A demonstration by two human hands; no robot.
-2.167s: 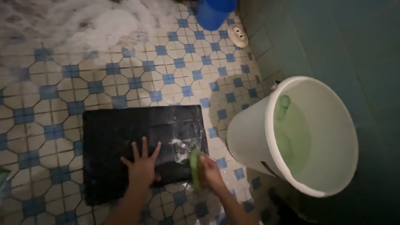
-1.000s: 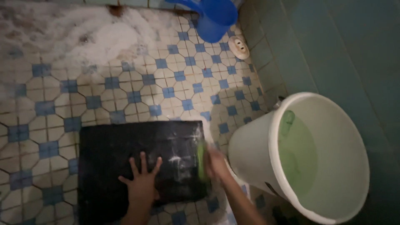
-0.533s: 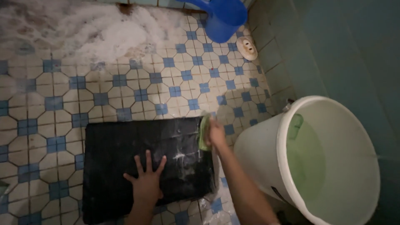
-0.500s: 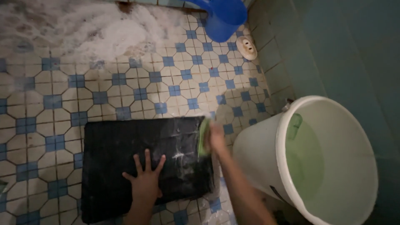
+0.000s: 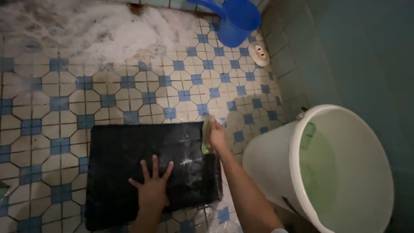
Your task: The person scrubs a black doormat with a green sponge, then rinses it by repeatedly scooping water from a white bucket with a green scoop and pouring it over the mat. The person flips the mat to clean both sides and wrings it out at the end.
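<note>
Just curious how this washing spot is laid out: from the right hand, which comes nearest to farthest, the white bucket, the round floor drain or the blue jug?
From the right hand, holding a green scrubber:
1. White bucket, just to its right.
2. Round floor drain, farther up by the wall.
3. Blue jug, top edge, a little beyond the drain.

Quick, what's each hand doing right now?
Left hand: open, fingers spread flat on the black rectangular mat.
Right hand: closed on the green scrub sponge.
</note>
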